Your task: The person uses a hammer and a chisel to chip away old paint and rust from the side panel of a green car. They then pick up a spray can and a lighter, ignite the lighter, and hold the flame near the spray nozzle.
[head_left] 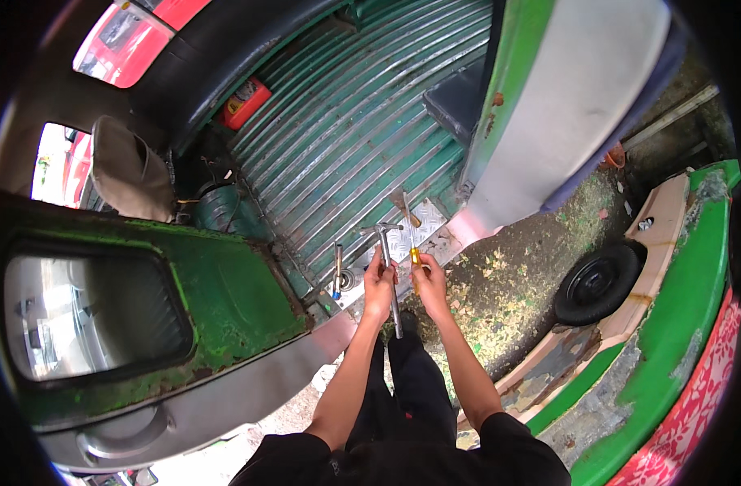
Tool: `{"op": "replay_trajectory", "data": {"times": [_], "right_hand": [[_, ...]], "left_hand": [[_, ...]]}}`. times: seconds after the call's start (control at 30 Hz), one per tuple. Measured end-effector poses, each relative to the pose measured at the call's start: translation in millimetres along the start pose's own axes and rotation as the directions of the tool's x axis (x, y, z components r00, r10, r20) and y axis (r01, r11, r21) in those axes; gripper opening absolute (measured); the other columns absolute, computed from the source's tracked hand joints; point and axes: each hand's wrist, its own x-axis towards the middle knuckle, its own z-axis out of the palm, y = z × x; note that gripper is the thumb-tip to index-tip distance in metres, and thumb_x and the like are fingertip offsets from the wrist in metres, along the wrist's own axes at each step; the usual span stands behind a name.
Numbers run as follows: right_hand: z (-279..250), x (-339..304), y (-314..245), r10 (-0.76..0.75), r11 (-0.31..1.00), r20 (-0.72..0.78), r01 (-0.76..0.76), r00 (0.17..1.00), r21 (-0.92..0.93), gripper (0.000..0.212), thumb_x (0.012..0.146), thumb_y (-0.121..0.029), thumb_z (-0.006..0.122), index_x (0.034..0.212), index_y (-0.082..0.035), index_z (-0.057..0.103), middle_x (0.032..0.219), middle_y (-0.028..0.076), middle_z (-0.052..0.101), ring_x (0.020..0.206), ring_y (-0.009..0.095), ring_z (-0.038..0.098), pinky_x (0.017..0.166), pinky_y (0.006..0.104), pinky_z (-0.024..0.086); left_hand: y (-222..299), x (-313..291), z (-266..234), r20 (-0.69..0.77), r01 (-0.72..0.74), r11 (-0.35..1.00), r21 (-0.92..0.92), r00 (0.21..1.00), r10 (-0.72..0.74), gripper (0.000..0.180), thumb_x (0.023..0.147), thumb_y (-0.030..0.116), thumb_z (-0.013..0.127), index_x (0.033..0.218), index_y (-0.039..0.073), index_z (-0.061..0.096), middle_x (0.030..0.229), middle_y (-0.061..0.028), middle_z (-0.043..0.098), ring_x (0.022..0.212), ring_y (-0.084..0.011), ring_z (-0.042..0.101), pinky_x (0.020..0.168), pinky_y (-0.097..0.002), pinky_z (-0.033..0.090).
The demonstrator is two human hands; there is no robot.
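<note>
My left hand [377, 293] is closed around the metal handle of a hammer [396, 314], its head pointing away from me. Close beside it, my right hand [430, 283] grips a screwdriver [415, 257] by its yellow handle, the shaft pointing away from me. Just beyond the hands is a strip of patterned metal plate [429, 220] at the vehicle's doorway. A scraper with a wide blade [401, 201] lies there, partly behind the screwdriver shaft. Left of my hands are a slim metal tool with a blue end [338, 271] and a round metal part [348, 279].
The ribbed green vehicle floor [346, 138] stretches ahead, with a red container [245, 104] at its left side. A green door with a window [241, 292] stands to the left, a pale panel [577, 89] to the right. A black wheel [597, 283] lies at the far right.
</note>
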Motion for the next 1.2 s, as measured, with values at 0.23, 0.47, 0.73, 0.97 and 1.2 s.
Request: {"op": "replay_trajectory", "data": {"times": [0.23,0.47,0.73,0.97,1.2], "right_hand": [[14.4,90.1,93.5,-0.266,0.908,-0.1,0.214,0.959,-0.359,0.026,0.083,-0.006,0.066,0.108,0.002,0.064,0.092,0.013,0.065,0.079,0.022,0.062,0.072,0.033,0.049],[27.6,150.1,148.1,-0.283,0.852,-0.1,0.202,0.954,-0.482,0.026,0.082,-0.004,0.067,0.107,0.001,0.066,0.096,0.016,0.066,0.082,0.027,0.064,0.073,0.0348,0.05],[34.8,161.6,142.9,-0.519,0.644,-0.08,0.328,0.851,-0.691,0.021,0.083,-0.005,0.068,0.103,-0.001,0.065,0.1,0.014,0.068,0.087,0.025,0.063,0.078,0.0349,0.05],[19.2,114.3,142.9,-0.311,0.735,-0.002,0.239,0.951,-0.635,0.025,0.081,-0.005,0.069,0.105,-0.002,0.063,0.094,0.014,0.061,0.089,0.031,0.059,0.079,0.0403,0.048],[23.2,122.4,146.9,-0.365,0.72,0.017,0.294,0.931,-0.628,0.028,0.081,0.005,0.064,0.108,0.0,0.061,0.092,0.017,0.059,0.079,0.033,0.062,0.071,0.0395,0.05]], "left_hand": [[-81.3,90.0,-22.4,-0.079,0.092,0.991,-0.093,0.992,-0.099,0.062,0.091,-0.008,0.046,0.149,0.009,0.034,0.092,-0.0022,0.054,0.072,-0.0093,0.05,0.064,-0.0242,0.043],[-145.5,148.2,-37.9,-0.128,0.048,0.994,-0.099,0.99,-0.06,0.063,0.089,-0.013,0.046,0.149,0.003,0.033,0.095,-0.0025,0.054,0.079,-0.0099,0.05,0.073,-0.0253,0.046],[-162.7,188.6,-19.9,-0.149,0.035,0.991,-0.13,0.987,-0.054,0.069,0.085,-0.017,0.045,0.149,0.003,0.032,0.096,-0.0014,0.053,0.081,-0.0094,0.05,0.075,-0.0226,0.043],[-160.3,204.5,-12.7,-0.195,0.063,0.989,-0.131,0.977,-0.088,0.073,0.082,-0.018,0.043,0.15,0.004,0.029,0.099,-0.0024,0.052,0.084,-0.0107,0.049,0.078,-0.0228,0.043],[-158.3,206.3,-14.3,-0.181,0.058,0.983,-0.172,0.98,-0.089,0.077,0.082,-0.017,0.04,0.153,0.006,0.02,0.106,-0.0047,0.052,0.088,-0.013,0.05,0.078,-0.0242,0.044]]}}
